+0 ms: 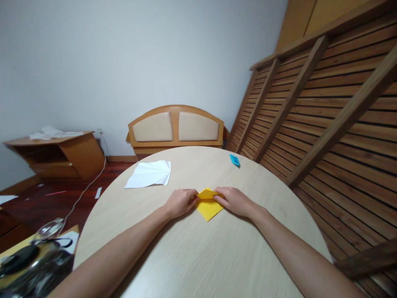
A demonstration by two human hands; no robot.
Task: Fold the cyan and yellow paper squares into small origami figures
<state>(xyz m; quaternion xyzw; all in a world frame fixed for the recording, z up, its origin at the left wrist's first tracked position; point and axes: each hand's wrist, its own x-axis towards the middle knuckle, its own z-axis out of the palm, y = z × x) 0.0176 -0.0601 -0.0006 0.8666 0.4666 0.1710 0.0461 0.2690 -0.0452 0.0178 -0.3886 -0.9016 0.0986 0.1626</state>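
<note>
Yellow paper (207, 209) sits pinched in both grips (181, 202) (235, 200)

The head view looks forward and down from close above the round table (235, 256), across the yellow paper (207, 208), toward the headboard (175, 126)

Bright yellow square of thin folded paper (208, 210), set as a diamond, between left hand (181, 202) and right hand (235, 200). Left corner in the left fingers, right corner under the right fingertips. Upper part: small peaked flap, tip pointing away, its straight lower edge running across from hand to hand, shadow beneath it. Lower part: flat plain triangle, point toward the wearer, nearer than both hands. Corner ends hidden by fingers.
</note>
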